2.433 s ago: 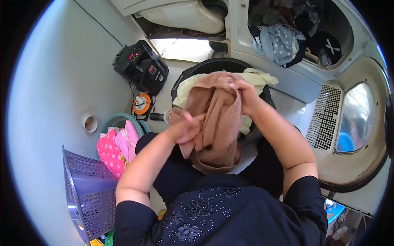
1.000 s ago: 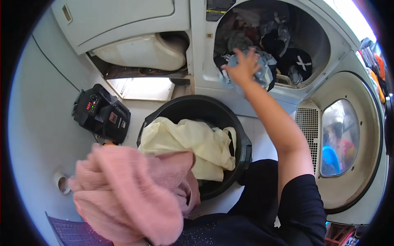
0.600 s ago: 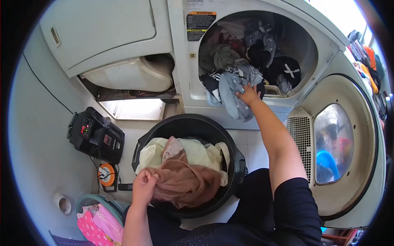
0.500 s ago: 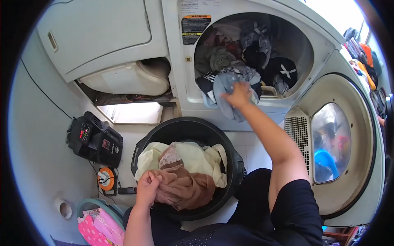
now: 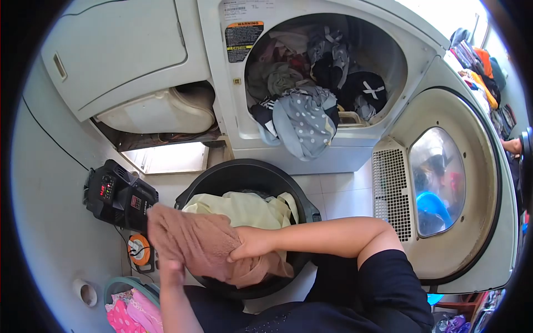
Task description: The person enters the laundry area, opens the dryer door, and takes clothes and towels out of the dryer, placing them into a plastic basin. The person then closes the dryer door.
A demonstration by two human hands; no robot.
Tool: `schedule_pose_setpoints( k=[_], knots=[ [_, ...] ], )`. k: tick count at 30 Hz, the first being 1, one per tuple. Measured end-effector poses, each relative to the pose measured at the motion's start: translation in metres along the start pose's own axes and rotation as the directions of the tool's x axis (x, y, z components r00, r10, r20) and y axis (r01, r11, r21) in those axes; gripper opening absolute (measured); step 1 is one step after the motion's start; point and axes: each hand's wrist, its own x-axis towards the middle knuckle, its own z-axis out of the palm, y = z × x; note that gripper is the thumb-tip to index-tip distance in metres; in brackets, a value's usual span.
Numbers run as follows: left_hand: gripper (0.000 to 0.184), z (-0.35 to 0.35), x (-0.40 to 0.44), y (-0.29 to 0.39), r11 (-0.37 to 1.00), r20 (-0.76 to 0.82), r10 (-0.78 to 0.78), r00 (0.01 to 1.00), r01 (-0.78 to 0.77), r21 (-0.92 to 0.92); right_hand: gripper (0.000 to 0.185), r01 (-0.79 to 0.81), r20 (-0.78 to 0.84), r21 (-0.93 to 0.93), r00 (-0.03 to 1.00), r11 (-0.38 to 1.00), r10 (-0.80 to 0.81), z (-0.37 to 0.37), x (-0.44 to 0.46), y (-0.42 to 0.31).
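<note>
A brown cloth (image 5: 200,244) is stretched between my two hands over the black tub (image 5: 244,169). My right hand (image 5: 252,243) grips its right side, thumb on top. At the lower left, my left hand (image 5: 173,273) holds the cloth's other side, slightly blurred and with its fingers partly covered by the fabric. Pale yellow fabric (image 5: 244,208) lies in the tub below the brown cloth. Beyond, a grey polka-dot garment (image 5: 305,122) hangs over the lip of the open dryer (image 5: 355,158), with more clothes inside the drum.
The round dryer door (image 5: 477,238) stands wide open on the right. On the left are a black speaker-like box (image 5: 119,194), an orange cable reel (image 5: 139,250) and a green basket (image 5: 114,286) of pink clothes. Another person's hand (image 5: 512,146) shows at the far right.
My right hand has left the polka-dot garment at the dryer and come down onto the brown cloth. The brown cloth has been raised and spread toward the left. The view has shifted slightly.
</note>
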Motion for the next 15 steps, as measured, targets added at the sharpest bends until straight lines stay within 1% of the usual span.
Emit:
schedule_pose_setpoints(
  k=[1,2,3,4,5,6,7,8,9,10,11,12,15],
  knots=[
    [0.072,-0.004,-0.007,-0.007,0.971,0.13,-0.153,0.98,0.125,0.205,0.046,0.015,-0.065,0.022,0.998,1.0,-0.014,0.0,-0.003,-0.01],
    [0.072,0.0,-0.007,-0.006,0.971,0.128,-0.151,0.98,0.123,0.206,0.044,0.096,-0.123,-0.008,0.988,0.995,-0.096,-0.003,-0.006,-0.019],
    [0.068,0.008,-0.007,-0.007,0.969,0.047,-0.241,0.969,0.238,0.07,0.043,0.177,-0.177,-0.042,0.967,0.983,-0.182,-0.006,-0.008,-0.025],
    [0.064,0.018,-0.006,-0.008,0.939,-0.021,-0.337,0.941,0.335,-0.074,0.043,0.182,-0.175,-0.043,0.967,0.982,-0.187,-0.01,-0.008,-0.024],
    [0.06,0.026,-0.005,-0.009,0.885,-0.073,-0.434,0.898,0.409,-0.222,0.042,0.203,-0.375,0.095,0.914,0.975,-0.154,-0.016,-0.005,-0.018],
    [0.056,0.029,-0.004,-0.01,0.805,-0.109,-0.532,0.84,0.461,-0.373,0.043,0.245,-0.552,0.224,0.83,0.943,-0.084,-0.023,-0.004,-0.013],
    [0.056,0.029,-0.005,-0.01,0.807,-0.112,-0.529,0.841,0.458,-0.374,0.049,0.158,-0.398,0.368,0.917,0.916,0.001,-0.035,-0.007,-0.009],
    [0.056,0.028,-0.005,-0.011,0.802,-0.093,-0.57,0.816,0.528,-0.28,0.055,0.049,-0.225,0.491,0.972,0.87,0.072,-0.043,-0.01,-0.004],
    [0.055,0.028,-0.005,-0.011,0.786,-0.079,-0.61,0.788,0.59,-0.182,0.055,0.049,-0.223,0.492,0.972,0.869,0.071,-0.04,-0.013,0.003],
    [0.055,0.028,-0.004,-0.011,0.762,-0.072,-0.647,0.759,0.642,-0.085,0.054,-0.108,-0.036,0.445,0.99,0.889,0.139,-0.032,-0.016,0.009],
    [0.055,0.024,-0.007,-0.015,0.725,-0.071,-0.686,0.724,0.688,0.009,0.053,-0.259,0.148,0.369,0.964,0.893,0.219,-0.023,-0.022,0.011],
    [0.054,0.021,-0.01,-0.018,0.678,-0.074,-0.725,0.685,0.728,0.103,0.053,-0.267,0.153,0.369,0.962,0.89,0.225,-0.017,-0.027,0.019],
    [0.055,0.017,-0.01,-0.025,0.504,-0.103,-0.81,0.578,0.774,0.383,0.046,-0.296,0.073,0.023,0.953,0.955,0.294,-0.012,-0.049,0.05]
  ],
)
